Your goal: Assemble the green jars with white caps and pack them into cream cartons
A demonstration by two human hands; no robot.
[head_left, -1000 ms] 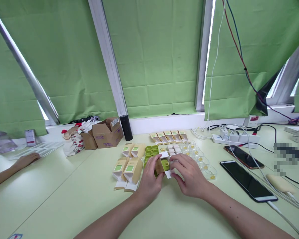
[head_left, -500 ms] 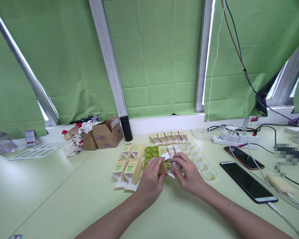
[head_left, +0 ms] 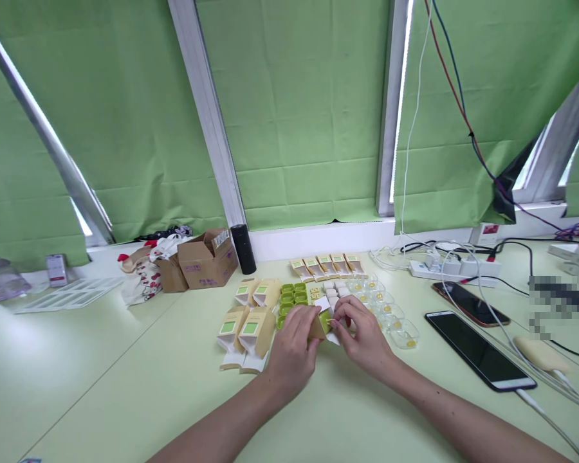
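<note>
My left hand [head_left: 292, 354] is wrapped around a small kraft paper box [head_left: 317, 329], tilted with its open end and white flaps toward the right. Inside the opening shows a green container [head_left: 325, 319]. My right hand [head_left: 367, 334] pinches right at that opening, fingertips together; a small yellowish bit shows there, too small to name. To the left stand several filled-out kraft boxes [head_left: 257, 331] with green labels and white flaps hanging open. Just behind my hands are rows of green containers [head_left: 287, 298], white blocks [head_left: 331, 293] and clear plastic cups [head_left: 405, 334] with yellow dots.
Flattened kraft boxes [head_left: 325, 267] line up behind. Two phones, the nearer one [head_left: 480, 350] on a cable, a power bank [head_left: 540, 354] and a power strip [head_left: 456, 273] lie right. A cardboard box [head_left: 207, 262] and black cylinder [head_left: 243, 249] stand at the back left.
My right fingertips have shifted slightly at the box opening, and more of the green container shows inside. The left hand keeps its hold on the box.
</note>
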